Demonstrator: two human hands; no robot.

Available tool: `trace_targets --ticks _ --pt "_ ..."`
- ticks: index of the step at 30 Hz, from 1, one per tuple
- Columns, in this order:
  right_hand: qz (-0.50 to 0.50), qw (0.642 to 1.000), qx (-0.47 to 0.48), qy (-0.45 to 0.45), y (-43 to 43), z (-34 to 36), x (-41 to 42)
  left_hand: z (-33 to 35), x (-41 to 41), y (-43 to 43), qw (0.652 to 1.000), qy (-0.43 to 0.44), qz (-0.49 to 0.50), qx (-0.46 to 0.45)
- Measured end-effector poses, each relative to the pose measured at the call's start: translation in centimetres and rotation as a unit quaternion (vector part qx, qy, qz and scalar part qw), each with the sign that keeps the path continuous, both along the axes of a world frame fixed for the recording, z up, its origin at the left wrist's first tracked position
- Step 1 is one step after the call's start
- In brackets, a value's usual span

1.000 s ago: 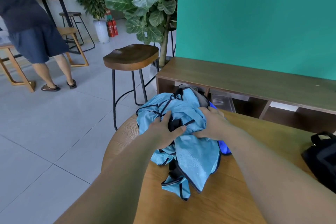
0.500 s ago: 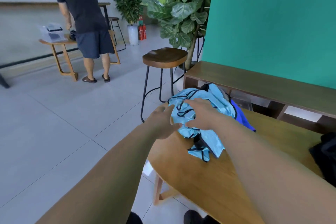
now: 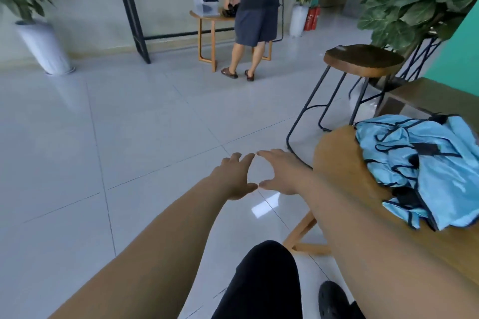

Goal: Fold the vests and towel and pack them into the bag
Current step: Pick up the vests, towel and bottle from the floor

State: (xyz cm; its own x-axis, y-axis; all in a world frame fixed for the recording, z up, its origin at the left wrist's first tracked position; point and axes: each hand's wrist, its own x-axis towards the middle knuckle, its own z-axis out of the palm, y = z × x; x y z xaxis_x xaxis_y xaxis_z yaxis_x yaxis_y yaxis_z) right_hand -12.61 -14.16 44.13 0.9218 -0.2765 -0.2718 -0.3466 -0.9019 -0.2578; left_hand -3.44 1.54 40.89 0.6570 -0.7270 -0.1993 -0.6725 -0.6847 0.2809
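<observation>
Fingers [image 3: 246,158] of the left hand [image 3: 237,176] and right hand [image 3: 283,175] spread wide, holding nothing, above the tiled floor [image 3: 129,137]; light-blue vests [image 3: 425,163] (black-trimmed, crumpled together) lie heaped near the bench's [image 3: 337,163] rounded edge.

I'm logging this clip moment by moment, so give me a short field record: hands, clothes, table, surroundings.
left hand: open, fingers spread, holds nothing, out over the floor
right hand: open, holds nothing, thumb tip almost meeting the left thumb
vests: light blue with black trim, crumpled unfolded pile on the table, neither hand touching them
table: round, wooden, right of both hands
bag: not in view
background: stool behind the table; a person standing far off
</observation>
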Motion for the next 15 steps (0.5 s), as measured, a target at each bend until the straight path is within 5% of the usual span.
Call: trace_targets --ticks 15 --pt "0.151 0.975 0.100 0.127 17.5 -13.3 9.2 -14.2 3.0 22.6 0.969 0.110 0.187 0.121"
